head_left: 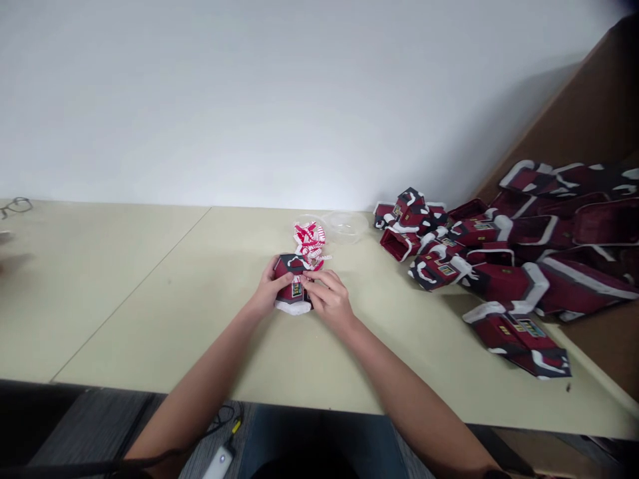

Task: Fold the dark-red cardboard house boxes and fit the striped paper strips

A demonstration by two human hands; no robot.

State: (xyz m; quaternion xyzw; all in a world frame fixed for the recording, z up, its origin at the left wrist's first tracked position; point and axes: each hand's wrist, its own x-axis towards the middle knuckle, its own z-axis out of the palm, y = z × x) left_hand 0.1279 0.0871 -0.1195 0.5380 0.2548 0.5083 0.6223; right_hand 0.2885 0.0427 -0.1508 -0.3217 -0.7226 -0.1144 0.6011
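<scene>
A small dark-red toy house (284, 293), with a black-edged roof, white trim and a little coloured window, rests on the table in front of me. My left hand (268, 287) wraps around its left side, thumb across the front. Against the upper right of the front, my right hand (330, 296) has its fingertips pinched together; whatever they grip is hidden. Just behind the house, a heap of red-and-white striped pieces (309, 238) lies in a clear plastic dish, some spilling toward my hands.
A clear round lid (345, 226) sits by the wall. Many similar red houses (439, 266) are piled at the right, spilling from a large cardboard box (574, 100). One house (519, 339) lies nearer the front edge. Eyeglasses (17, 205) lie far left, near a blurred hand.
</scene>
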